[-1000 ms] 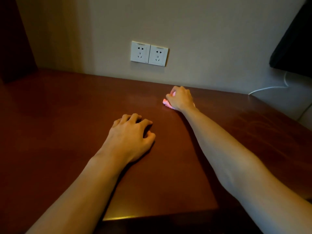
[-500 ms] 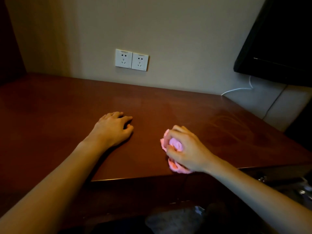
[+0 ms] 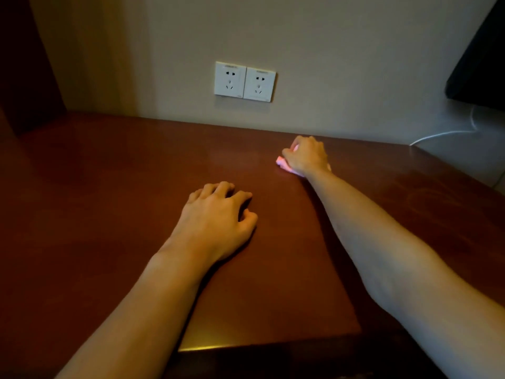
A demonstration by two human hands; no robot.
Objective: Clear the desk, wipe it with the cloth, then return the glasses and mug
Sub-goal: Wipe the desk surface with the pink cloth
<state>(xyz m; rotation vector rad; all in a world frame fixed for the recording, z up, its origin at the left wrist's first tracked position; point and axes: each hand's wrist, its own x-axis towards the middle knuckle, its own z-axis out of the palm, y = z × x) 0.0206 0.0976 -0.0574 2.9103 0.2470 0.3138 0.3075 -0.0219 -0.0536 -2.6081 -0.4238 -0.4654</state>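
Note:
A dark reddish-brown wooden desk [image 3: 109,214] fills the view. My right hand [image 3: 307,155] is stretched to the far side of the desk, close to the wall, and is shut on a bunched pink cloth [image 3: 281,161] pressed to the surface; only a small edge of the cloth shows under the fingers. My left hand [image 3: 218,217] rests palm down on the middle of the desk, fingers loosely curled and holding nothing. No glasses or mug are in view.
Two white wall sockets [image 3: 244,81] sit on the beige wall above the desk's back edge. A dark screen [image 3: 481,64] hangs at the upper right with a white cable [image 3: 442,134] below it. The desk's front edge [image 3: 267,344] is near me.
My right hand has swept the pink cloth from the desk's front edge back to the far side near the wall. My left hand stays planted on the desk.

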